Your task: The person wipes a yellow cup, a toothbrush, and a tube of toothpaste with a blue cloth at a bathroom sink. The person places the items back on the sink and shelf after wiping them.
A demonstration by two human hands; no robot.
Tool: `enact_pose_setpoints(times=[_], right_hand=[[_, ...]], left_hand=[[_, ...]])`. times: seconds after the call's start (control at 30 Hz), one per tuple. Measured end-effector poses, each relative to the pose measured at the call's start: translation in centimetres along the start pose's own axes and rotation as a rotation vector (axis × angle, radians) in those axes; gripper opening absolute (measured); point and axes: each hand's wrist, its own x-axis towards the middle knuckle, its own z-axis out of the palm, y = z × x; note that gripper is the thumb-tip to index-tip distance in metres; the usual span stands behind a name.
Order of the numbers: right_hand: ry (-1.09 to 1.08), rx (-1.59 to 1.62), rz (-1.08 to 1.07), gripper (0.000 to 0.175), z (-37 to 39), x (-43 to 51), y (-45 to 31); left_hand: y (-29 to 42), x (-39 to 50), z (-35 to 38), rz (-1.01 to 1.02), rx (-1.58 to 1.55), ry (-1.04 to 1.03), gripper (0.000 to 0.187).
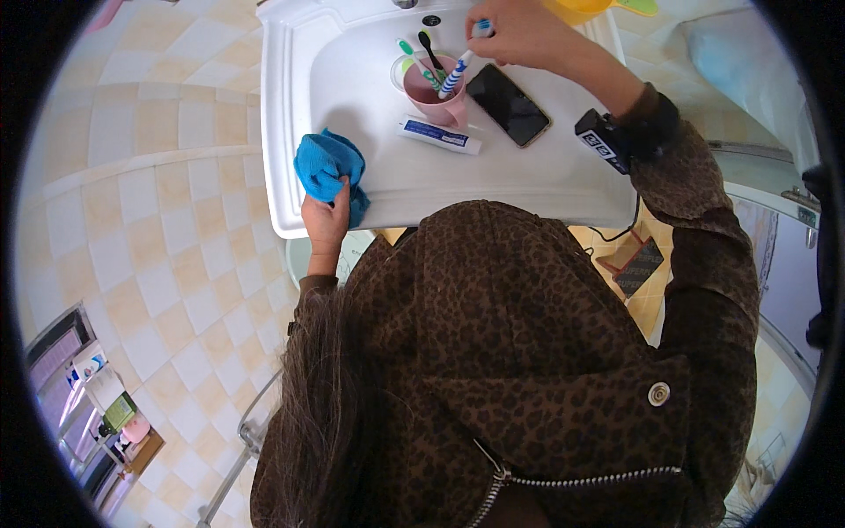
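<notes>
My left hand (pixel 328 218) grips a crumpled blue cloth (pixel 323 165) over the left part of the white washbasin (pixel 561 185). My right hand (pixel 508 33) has its fingers on the head end of a blue-and-white striped toothbrush (pixel 453 79), whose lower end is in a pink cup (pixel 429 105). A green-and-white toothbrush (pixel 416 59) and a black-headed toothbrush (pixel 430 53) lean in the same cup. A toothpaste tube (pixel 439 135) lies just below the cup. Right of the cup lies a smartphone (pixel 508 105) with a dark screen.
Behind the cup is a small round white-and-green item (pixel 400 69). The drain or overflow hole (pixel 431 21) and part of the tap (pixel 405 3) are at the top. A yellow dipper (pixel 581 8) stands at the back right. A dark box (pixel 638 267) is below the basin's right side.
</notes>
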Motion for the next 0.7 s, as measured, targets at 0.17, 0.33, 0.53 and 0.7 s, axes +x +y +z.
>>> enact_pose_setpoints(times=[0.17, 0.33, 0.53, 0.7], right_hand=[[-0.13, 0.162, 0.087, 0.027, 2.9, 1.0, -0.1], [0.04, -0.084, -0.003, 0.026, 4.0, 0.1, -2.0], [-0.62, -0.129, 0.011, 0.036, 7.6, -3.2, -3.9], [-0.719, -0.099, 0.059, 0.041, 10.8, -4.1, -2.9]], left_hand=[[0.3, 0.0, 0.0, 0.013, -0.006, 0.008, 0.019], [0.2, 0.0, -0.1, -0.006, 0.003, 0.014, 0.021], [0.1, 0.1, -0.4, -0.1, 0.007, -0.03, 0.022], [0.7, 1.3, -1.9, -0.256, -0.251, -0.173, 0.021]])
